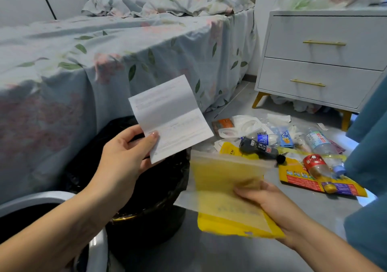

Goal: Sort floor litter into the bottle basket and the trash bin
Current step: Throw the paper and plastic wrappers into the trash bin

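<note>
Over the black-lined bin beside the bed, the left hand pinches a folded white paper, the right hand grasps a yellow bag, and bottles and wrappers lie on the floor further right.

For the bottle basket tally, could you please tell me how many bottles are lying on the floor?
3, possibly more hidden under litter: a dark bottle lying across the yellow packaging, a clear bottle with a blue-green label to its right, and a red-labelled bottle nearest the teal curtain.
</note>
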Demonstrator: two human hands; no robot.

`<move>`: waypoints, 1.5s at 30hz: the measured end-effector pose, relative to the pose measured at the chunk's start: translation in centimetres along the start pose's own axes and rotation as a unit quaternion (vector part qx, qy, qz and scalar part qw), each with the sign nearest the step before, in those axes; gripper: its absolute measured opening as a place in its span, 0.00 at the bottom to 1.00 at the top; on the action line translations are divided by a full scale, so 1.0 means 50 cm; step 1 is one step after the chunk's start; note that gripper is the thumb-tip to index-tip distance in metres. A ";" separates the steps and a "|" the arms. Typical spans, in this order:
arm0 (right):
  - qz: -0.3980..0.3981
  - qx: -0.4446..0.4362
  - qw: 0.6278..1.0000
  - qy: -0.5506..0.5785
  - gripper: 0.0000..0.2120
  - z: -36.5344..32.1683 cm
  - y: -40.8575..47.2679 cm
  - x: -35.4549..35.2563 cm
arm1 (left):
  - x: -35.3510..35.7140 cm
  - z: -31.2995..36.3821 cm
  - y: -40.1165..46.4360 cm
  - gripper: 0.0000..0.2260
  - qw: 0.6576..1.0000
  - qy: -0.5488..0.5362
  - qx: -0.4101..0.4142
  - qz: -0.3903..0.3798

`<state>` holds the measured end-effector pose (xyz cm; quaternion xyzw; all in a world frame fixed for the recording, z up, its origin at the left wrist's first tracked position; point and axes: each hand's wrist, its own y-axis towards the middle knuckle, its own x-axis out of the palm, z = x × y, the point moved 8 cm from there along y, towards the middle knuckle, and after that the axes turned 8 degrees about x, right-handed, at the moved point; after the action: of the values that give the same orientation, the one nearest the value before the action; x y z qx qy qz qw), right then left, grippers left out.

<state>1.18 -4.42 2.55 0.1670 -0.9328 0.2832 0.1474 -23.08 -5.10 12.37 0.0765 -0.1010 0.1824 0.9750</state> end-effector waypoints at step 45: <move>-0.092 -0.070 0.993 -0.030 0.21 -0.062 -0.035 0.069 | 0.108 0.024 -0.081 0.22 0.874 0.348 0.221 -0.257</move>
<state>-0.65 -4.78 7.15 0.2497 -0.9351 0.1971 0.1564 -16.82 -7.22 14.27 0.2445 0.3110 -0.0426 0.9174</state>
